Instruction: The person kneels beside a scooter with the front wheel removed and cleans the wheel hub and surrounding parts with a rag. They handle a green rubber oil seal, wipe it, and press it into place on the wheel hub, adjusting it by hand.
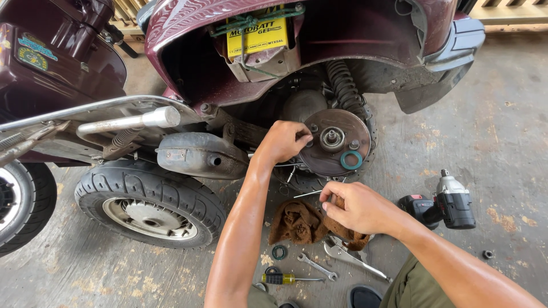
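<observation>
Head view: my left hand point(283, 141) fingers pinch the brake drum point(334, 142) edge; right hand point(355, 206) fingers grip a brown rag point(299, 222). Advice: steady drum, wipe gently.

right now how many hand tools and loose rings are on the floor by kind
impact wrench: 1
open-ended spanner: 1
screwdriver, yellow and black handle: 1
pliers, partly under the brown rag: 1
dark ring on the concrete: 1
Total: 5
The teal ring sits on the brake drum, not the floor, so it is not counted.
</observation>
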